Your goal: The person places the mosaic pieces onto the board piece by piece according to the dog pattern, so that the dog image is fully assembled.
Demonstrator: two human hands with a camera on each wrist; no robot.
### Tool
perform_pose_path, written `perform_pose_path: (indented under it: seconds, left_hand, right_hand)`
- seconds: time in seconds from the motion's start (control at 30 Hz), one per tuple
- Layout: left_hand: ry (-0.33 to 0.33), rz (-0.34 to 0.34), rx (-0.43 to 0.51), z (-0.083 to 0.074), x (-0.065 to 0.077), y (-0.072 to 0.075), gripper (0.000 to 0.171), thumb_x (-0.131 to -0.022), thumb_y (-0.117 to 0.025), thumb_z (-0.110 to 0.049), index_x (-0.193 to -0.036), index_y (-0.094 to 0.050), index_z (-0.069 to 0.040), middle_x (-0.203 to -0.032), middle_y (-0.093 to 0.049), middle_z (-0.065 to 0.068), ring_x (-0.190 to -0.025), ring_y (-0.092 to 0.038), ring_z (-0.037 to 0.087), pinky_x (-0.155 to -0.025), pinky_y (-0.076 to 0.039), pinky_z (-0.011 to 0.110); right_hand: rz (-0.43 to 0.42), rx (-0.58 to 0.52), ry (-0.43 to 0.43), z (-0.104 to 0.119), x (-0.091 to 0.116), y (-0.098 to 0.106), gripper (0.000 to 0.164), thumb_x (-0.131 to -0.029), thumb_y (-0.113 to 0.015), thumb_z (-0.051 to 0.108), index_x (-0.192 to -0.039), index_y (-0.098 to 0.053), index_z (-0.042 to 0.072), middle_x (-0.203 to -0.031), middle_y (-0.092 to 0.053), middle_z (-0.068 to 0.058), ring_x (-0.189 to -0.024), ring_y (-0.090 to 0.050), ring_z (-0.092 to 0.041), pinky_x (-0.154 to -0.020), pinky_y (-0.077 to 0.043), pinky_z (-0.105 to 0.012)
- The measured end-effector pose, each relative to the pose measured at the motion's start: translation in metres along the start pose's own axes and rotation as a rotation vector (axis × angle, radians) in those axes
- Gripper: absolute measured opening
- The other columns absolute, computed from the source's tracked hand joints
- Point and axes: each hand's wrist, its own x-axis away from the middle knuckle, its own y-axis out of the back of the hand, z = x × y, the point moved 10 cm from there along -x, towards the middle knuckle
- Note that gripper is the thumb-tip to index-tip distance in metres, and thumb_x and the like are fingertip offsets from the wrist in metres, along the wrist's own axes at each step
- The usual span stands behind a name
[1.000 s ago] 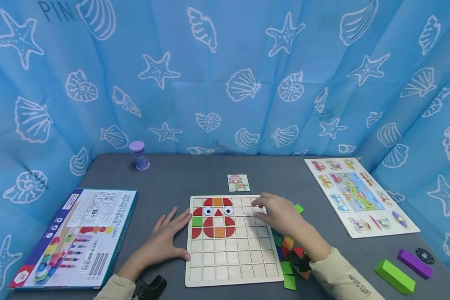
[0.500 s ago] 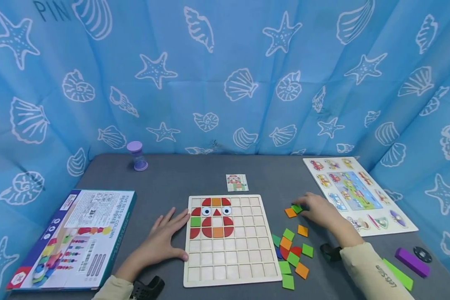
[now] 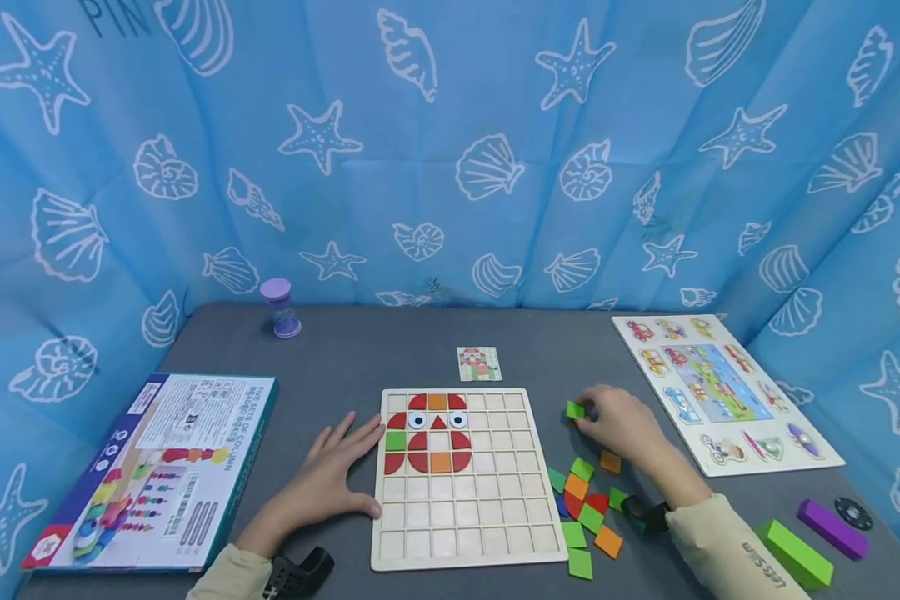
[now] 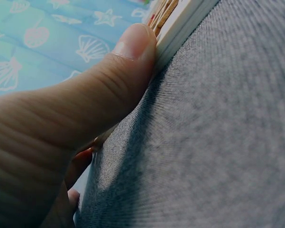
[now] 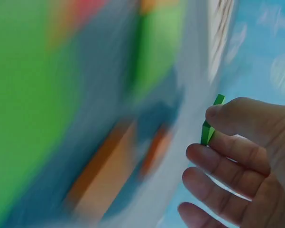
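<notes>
A wooden grid board (image 3: 506,521) lies mid-table, partly filled with red, orange and green pieces and two eye pieces (image 3: 417,420) at its upper left. My left hand (image 3: 333,483) is spread along the board's left side, with the thumb (image 4: 133,47) against the edge in the left wrist view. Right of the board, my right hand (image 3: 624,427) pinches a green square tile (image 3: 574,409) between thumb and fingers. The right wrist view shows this green tile (image 5: 207,131) held by its edges, other fingers loosely bent. An orange tile is mostly hidden beneath that hand.
Several loose tiles (image 3: 591,518) lie by the board's right side. A small pattern card (image 3: 478,364) sits behind it. A boxed toy (image 3: 168,475) lies left, an hourglass (image 3: 281,308) behind. A picture puzzle (image 3: 727,396) and green and purple blocks (image 3: 832,528) lie right.
My right hand went from above the board's upper right out to the green tile beside an orange one. It now pinches the green tile, slightly farther left. My left hand stays put.
</notes>
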Motion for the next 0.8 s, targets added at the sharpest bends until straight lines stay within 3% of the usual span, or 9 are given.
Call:
perform_pose_path:
  seconds: [0.27, 0.4, 0.57, 0.8]
  left_hand:
    - [0.016, 0.001, -0.019, 0.000, 0.000, 0.000, 0.111, -0.047, -0.070, -0.066, -0.140, -0.028, -0.023, -0.146, -0.021, -0.007, -0.136, -0.004, 0.028, -0.104, 0.000, 0.053]
    - [0.019, 0.000, -0.016, 0.001, 0.000, 0.000, 0.111, -0.046, -0.070, -0.066, -0.140, -0.028, -0.023, -0.147, -0.021, -0.007, -0.136, -0.004, 0.027, -0.104, 0.001, 0.053]
    - [0.011, -0.001, -0.012, 0.001, 0.000, 0.000, 0.111, -0.047, -0.069, -0.066, -0.140, -0.028, -0.024, -0.147, -0.021, -0.007, -0.136, -0.004, 0.027, -0.104, 0.000, 0.052]
    - [-0.010, -0.007, -0.003, 0.000, 0.000, 0.001, 0.112, -0.046, -0.068, -0.067, -0.141, -0.027, -0.024, -0.147, -0.021, -0.007, -0.136, -0.004, 0.028, -0.104, 0.000, 0.053]
  right_hand:
    - [-0.014, 0.064, 0.250, 0.121, 0.016, -0.010, 0.022, -0.069, -0.075, 0.026, -0.088, -0.067, 0.018, -0.081, -0.062, 0.009, -0.071, -0.056, -0.005, -0.057, -0.045, -0.023]
    - [-0.007, 0.104, 0.391, 0.169, 0.026, -0.024, 0.020, -0.067, -0.074, 0.025, -0.084, -0.067, 0.018, -0.074, -0.060, 0.010, -0.064, -0.052, -0.004, -0.052, -0.042, -0.019]
    - [0.016, 0.134, 0.468, 0.198, 0.031, -0.039, 0.018, -0.068, -0.073, 0.024, -0.083, -0.067, 0.017, -0.073, -0.060, 0.009, -0.061, -0.049, -0.004, -0.050, -0.038, -0.017]
    - [0.024, 0.150, 0.497, 0.209, 0.033, -0.045, 0.019, -0.067, -0.074, 0.027, -0.082, -0.067, 0.018, -0.069, -0.056, 0.010, -0.056, -0.044, -0.003, -0.046, -0.033, -0.017]
